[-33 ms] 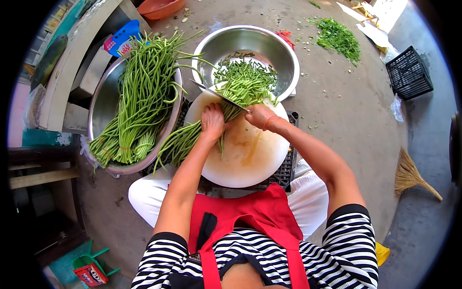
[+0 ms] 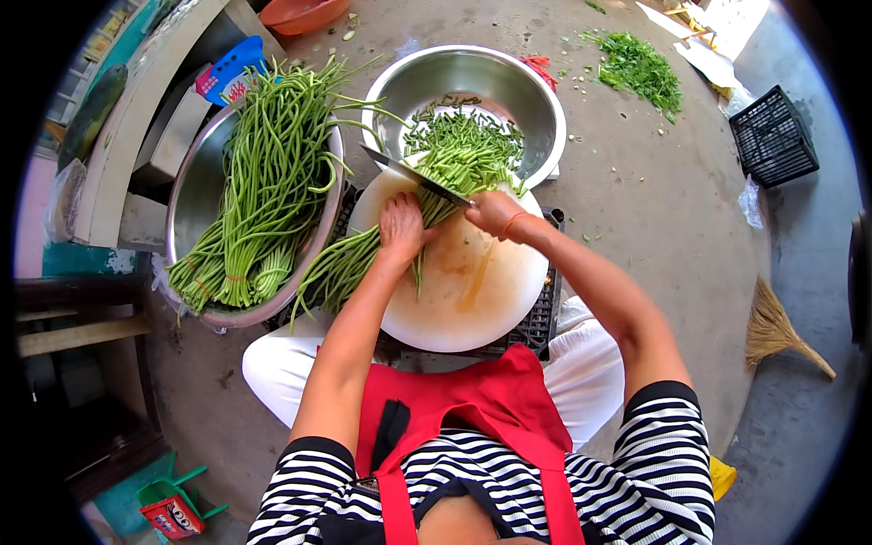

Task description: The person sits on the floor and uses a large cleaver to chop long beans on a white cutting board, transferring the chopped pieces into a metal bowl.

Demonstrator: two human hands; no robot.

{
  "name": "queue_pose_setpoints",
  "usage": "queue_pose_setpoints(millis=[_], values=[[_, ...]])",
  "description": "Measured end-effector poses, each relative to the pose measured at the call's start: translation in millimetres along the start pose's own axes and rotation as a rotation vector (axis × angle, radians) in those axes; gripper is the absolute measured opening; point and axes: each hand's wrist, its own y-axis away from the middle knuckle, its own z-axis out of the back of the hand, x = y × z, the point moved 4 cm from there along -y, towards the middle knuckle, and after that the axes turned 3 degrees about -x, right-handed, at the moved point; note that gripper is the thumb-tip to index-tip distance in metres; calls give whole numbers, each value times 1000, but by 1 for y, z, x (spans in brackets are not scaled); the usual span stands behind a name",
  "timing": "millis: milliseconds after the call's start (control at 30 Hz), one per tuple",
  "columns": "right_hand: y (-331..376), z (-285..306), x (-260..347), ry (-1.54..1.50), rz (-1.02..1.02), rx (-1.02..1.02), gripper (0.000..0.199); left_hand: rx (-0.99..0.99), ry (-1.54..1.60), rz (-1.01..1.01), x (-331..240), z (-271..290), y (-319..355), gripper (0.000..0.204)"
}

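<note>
My right hand (image 2: pixel 492 213) grips the handle of a kitchen knife (image 2: pixel 418 176), its blade slanting up and left across a bundle of long green beans. My left hand (image 2: pixel 401 222) presses down and closes on that bundle of long beans (image 2: pixel 350 263), just on the near side of the blade. The bundle lies on a round white cutting board (image 2: pixel 454 318), its uncut ends trailing off the board's left edge. Beyond the knife, cut bean pieces (image 2: pixel 468 163) are heaped at the board's far edge and spill into a steel basin (image 2: pixel 536 100).
Left of the board, a large metal basin (image 2: pixel 186 200) holds more long beans (image 2: pixel 263 182), some tied in bundles. A black crate (image 2: pixel 543 318) shows beneath the board. Chopped greens (image 2: pixel 640 77) lie on the floor far right, near another black crate (image 2: pixel 774 136) and a straw broom (image 2: pixel 777 331).
My right hand has moved up very slightly, and the knife blade is tipped so more of its face shows. My left hand stays in place on the beans.
</note>
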Motion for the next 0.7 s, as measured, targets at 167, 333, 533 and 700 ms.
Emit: queue_pose_setpoints(millis=[167, 333, 533, 700], values=[[-25, 45, -46, -39, 72, 19, 29, 41, 136, 44, -6, 1, -16, 75], [-15, 67, -19, -179, 98, -172, 25, 49, 189, 162, -18, -4, -59, 76], [43, 83, -14, -190, 184, -171, 22, 131, 192, 203, -15, 17, -50, 108], [50, 73, -23, 334, 286, -162, 29, 54, 68, 146, -9, 2, -29, 81]])
